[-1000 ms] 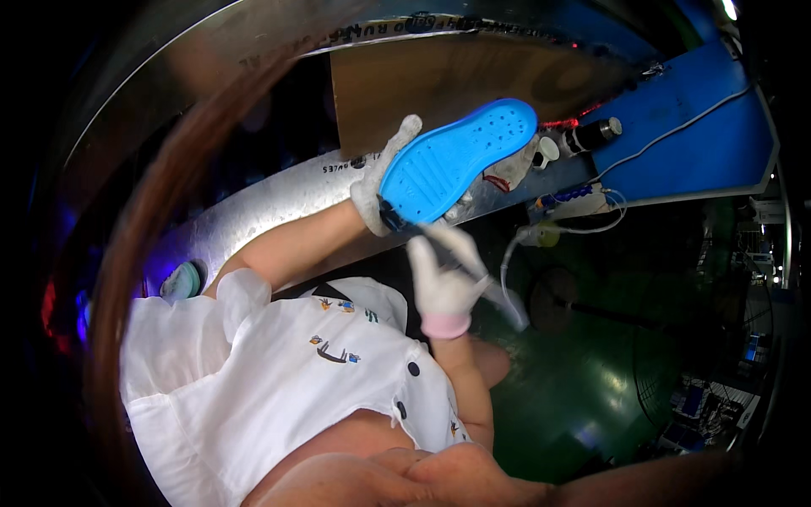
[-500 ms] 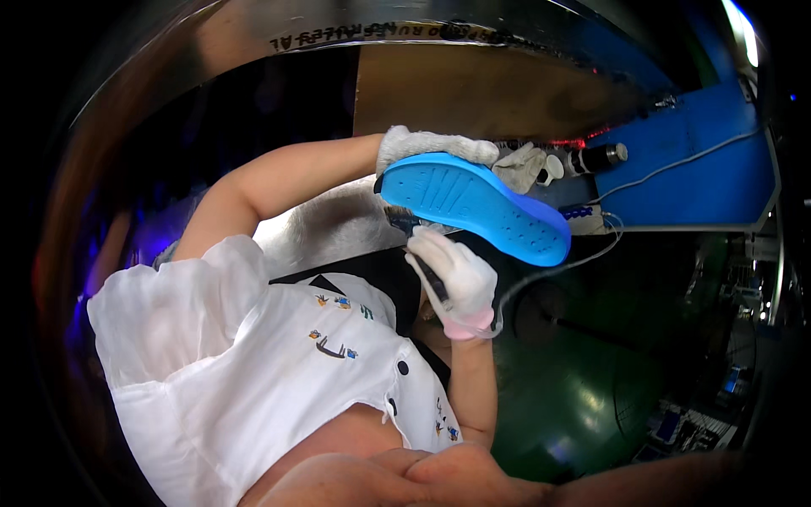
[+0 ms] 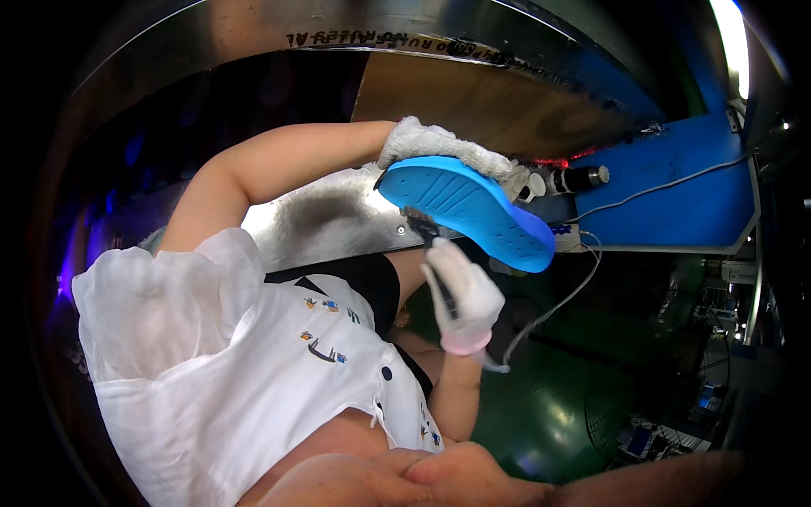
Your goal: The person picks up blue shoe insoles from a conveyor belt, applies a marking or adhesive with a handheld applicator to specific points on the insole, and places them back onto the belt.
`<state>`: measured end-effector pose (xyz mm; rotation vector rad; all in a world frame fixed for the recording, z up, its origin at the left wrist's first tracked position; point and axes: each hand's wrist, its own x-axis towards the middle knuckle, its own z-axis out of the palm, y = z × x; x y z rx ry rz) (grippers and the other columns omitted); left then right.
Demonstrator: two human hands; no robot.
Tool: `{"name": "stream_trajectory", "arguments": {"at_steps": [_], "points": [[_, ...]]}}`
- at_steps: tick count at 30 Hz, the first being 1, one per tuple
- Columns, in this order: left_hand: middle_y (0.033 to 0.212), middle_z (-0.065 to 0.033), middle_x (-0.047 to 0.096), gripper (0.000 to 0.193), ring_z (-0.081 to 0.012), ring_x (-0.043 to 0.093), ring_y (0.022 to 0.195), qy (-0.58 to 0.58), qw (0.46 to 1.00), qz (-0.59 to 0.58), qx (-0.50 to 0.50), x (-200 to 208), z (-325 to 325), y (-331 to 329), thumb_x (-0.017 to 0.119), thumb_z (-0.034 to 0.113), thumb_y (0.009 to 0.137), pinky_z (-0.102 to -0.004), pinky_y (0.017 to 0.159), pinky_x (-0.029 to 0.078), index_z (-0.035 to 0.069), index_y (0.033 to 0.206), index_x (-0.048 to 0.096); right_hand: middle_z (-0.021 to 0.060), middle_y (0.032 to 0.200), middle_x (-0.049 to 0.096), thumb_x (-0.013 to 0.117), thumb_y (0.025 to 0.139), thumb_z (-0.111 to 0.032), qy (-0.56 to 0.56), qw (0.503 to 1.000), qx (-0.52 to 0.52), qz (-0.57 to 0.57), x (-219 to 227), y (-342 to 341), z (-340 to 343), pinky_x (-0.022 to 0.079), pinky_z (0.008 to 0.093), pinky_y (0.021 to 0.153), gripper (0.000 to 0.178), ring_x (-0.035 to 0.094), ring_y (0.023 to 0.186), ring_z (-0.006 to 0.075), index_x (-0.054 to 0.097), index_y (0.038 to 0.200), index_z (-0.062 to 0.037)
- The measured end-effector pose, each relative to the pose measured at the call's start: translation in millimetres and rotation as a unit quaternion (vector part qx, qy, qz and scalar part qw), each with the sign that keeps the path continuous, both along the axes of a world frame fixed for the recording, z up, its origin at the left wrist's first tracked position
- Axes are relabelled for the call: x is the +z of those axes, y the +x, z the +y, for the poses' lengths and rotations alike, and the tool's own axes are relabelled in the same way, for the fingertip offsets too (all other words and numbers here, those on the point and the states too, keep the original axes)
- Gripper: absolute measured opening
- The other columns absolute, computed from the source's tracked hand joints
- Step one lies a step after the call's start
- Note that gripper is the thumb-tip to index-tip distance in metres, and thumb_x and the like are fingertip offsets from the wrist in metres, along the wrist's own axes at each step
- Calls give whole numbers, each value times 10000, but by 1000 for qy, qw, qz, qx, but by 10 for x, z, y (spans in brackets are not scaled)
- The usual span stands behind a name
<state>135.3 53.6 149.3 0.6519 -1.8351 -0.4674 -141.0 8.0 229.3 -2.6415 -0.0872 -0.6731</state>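
Note:
A bright blue shoe sole (image 3: 460, 203) is held up on its side, its grooved and dimpled face toward me. My left hand (image 3: 435, 142), in a thick white knit glove, lies closed along the sole's upper edge; its fingertips are partly hidden behind the sole. Below the sole, my right hand (image 3: 465, 291) wears a thin white glove with a pink band at the wrist. Its fingers are closed round the dark handle of a small brush (image 3: 420, 223). The brush head overlaps the sole's lower edge; whether it touches, I cannot tell.
A metal work surface (image 3: 317, 224) lies behind my hands. Beyond the sole are a white cup (image 3: 536, 185) and a dark bottle with a silver cap (image 3: 587, 177), beside a blue panel (image 3: 667, 190). A pale cord (image 3: 562, 304) hangs in a loop near my right wrist.
My right hand has moved down and slightly right, and the brush head now shows in front of the sole's lower edge. The sole has shifted slightly left with my left hand still on it.

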Motion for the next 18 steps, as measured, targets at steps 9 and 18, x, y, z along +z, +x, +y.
{"name": "stream_trajectory", "arguments": {"at_steps": [9, 18], "points": [[1489, -193, 395, 890, -344, 376, 1388, 88, 991, -51, 82, 142, 145, 120, 868, 201, 690, -459, 1113, 349, 60, 1437, 405, 175, 1010, 708, 766, 690, 78, -51, 999, -8, 11, 145, -83, 83, 557, 326, 763, 293, 700, 835, 275, 693, 962, -4], [1332, -174, 545, 650, -311, 555, 1198, 327, 925, 189, 35, 535, 322, -35, 644, 368, 884, -422, 1004, 454, 72, 1426, 440, 201, 1014, 704, 753, 703, 102, 3, 998, -27, -55, 152, -110, -83, 556, 345, 830, 294, 701, 911, 300, 674, 977, 29]]}}
